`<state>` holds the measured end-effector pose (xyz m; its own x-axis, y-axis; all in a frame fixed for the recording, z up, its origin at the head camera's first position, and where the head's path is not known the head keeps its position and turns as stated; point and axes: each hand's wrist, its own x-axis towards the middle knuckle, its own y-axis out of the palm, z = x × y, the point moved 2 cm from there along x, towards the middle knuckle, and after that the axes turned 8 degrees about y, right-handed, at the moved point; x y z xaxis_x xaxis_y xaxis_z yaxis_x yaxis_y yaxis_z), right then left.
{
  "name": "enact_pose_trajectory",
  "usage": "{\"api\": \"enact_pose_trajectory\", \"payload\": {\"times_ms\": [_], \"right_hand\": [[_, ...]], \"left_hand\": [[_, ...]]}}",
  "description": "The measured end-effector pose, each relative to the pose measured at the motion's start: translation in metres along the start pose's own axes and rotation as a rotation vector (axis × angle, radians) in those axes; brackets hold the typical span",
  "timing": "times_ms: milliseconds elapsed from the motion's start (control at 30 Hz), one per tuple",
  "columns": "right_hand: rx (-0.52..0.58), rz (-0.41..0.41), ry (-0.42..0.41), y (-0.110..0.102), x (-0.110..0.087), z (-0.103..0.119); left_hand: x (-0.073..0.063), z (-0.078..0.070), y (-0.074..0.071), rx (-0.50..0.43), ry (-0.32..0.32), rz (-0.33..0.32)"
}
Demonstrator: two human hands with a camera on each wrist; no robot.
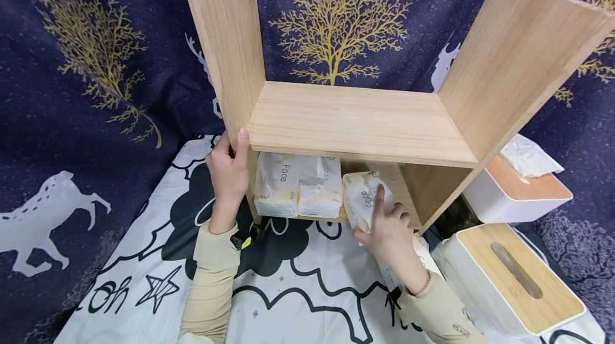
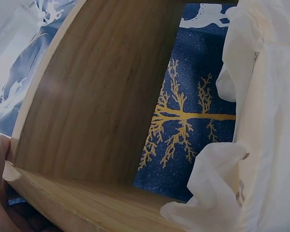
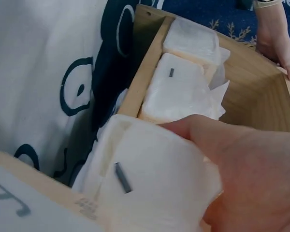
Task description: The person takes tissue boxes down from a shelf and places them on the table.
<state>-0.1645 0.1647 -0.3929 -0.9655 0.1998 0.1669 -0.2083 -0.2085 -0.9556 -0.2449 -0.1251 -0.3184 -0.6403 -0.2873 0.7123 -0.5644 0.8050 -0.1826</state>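
A pale wooden shelf (image 1: 355, 119) stands upright, with two tall side panels and a lower compartment. My left hand (image 1: 228, 173) grips the front edge of its left panel, thumb on the inner side. Two white tissue packs (image 1: 278, 184) marked "face" lie side by side at the left of the lower compartment. Between the thumb and fingers of my right hand (image 1: 391, 232) is another tissue pack (image 1: 357, 197), tilted at the compartment's front edge, right of those two. In the right wrist view, the held pack (image 3: 159, 179) shows its white end, with my thumb along its upper side.
Right of the shelf stand a tissue box with a bamboo lid (image 1: 480, 258) and, behind it, a white box with a wooden top (image 1: 523, 202). Another pack (image 1: 425, 253) lies under my right forearm. A patterned cloth (image 1: 288, 301) covers the surface; a dark blue curtain (image 1: 144, 39) hangs behind.
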Motion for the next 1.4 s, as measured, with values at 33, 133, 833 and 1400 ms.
{"api": "enact_pose_trajectory", "payload": {"times_ms": [33,133,833,1400], "right_hand": [[0.002,0.007,0.003,0.0,0.0,-0.001],[0.023,0.048,0.028,0.0,0.002,-0.003],[0.248,0.137,0.079,-0.022,0.009,-0.013],[0.176,0.179,0.113,-0.013,0.007,-0.014]], "left_hand": [[0.0,0.0,0.0,0.001,0.001,0.001],[0.0,-0.001,0.001,-0.001,0.004,0.0],[-0.001,-0.002,0.0,0.001,-0.028,-0.005],[-0.001,-0.001,0.001,-0.005,-0.024,-0.005]]}}
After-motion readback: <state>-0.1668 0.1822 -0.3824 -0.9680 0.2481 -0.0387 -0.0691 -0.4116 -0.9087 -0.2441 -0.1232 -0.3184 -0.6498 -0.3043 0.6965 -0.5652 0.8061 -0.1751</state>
